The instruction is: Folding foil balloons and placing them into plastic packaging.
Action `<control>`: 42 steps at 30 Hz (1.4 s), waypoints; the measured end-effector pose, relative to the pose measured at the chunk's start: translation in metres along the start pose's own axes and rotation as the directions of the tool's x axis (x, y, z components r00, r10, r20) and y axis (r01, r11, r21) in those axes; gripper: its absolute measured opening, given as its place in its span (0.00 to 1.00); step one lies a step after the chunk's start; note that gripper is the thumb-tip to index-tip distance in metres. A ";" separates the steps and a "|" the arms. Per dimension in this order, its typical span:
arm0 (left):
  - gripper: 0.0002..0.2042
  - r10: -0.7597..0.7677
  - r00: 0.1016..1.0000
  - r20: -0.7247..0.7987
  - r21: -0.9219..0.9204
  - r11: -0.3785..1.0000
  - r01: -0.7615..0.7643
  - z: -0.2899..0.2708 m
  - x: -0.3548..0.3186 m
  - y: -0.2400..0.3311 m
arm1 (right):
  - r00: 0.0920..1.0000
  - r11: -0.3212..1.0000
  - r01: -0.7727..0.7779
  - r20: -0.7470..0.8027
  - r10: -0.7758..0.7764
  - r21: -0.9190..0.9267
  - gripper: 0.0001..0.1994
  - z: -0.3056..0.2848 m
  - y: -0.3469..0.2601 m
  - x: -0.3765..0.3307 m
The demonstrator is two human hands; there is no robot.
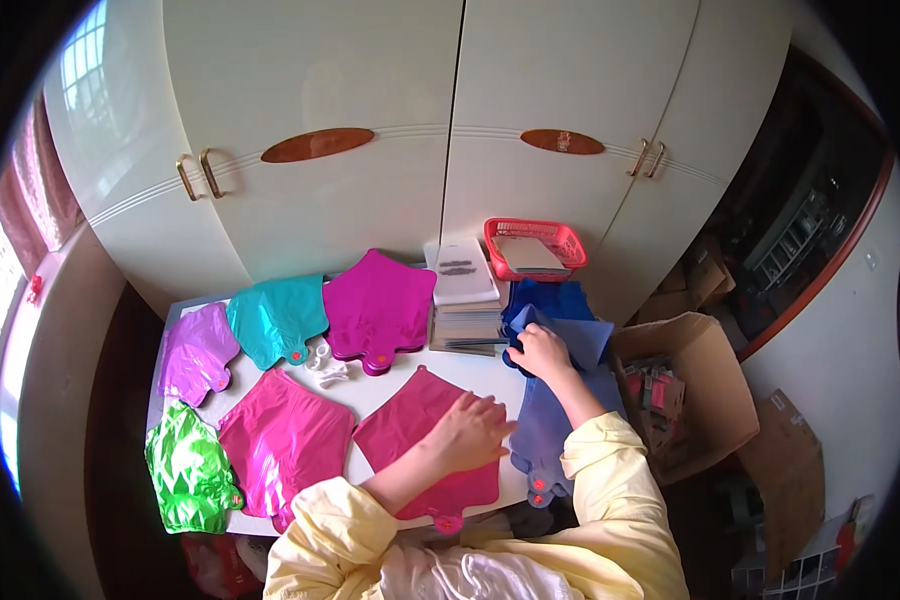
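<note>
Layout on the table [390,385]: 6 flat foil balloons [285,440] lie left and centre; a stack of packets [467,300] stands behind; a basket [535,248] sits right of it; a cardboard box [695,390] stands right of the table.

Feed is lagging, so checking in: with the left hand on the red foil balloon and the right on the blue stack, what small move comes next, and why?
Probably lift the top blue foil balloon off its stack: the right hand already pinches its folded-up edge, while the left hand lies flat on the red foil balloon beside it.
</note>
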State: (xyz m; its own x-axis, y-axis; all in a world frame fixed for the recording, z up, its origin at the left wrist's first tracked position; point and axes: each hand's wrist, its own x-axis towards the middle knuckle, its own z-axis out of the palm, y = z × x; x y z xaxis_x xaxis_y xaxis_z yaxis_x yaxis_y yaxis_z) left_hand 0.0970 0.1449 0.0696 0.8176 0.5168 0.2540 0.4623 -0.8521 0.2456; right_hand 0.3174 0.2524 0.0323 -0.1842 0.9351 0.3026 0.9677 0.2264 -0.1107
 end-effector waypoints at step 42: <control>0.22 -0.086 0.988 0.129 0.282 0.958 0.047 0.076 0.115 -0.053 | 0.509 0.179 0.099 -0.204 0.836 0.979 0.09 -0.137 0.176 -0.022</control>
State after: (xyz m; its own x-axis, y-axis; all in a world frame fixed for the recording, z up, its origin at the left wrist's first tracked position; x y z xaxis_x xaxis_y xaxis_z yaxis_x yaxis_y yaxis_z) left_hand 0.1923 0.2427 0.0151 0.8120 0.5733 0.1095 0.5782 -0.8157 -0.0166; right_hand 0.5151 0.2347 0.1356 0.7507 0.6095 0.2548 -0.0133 0.3996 -0.9166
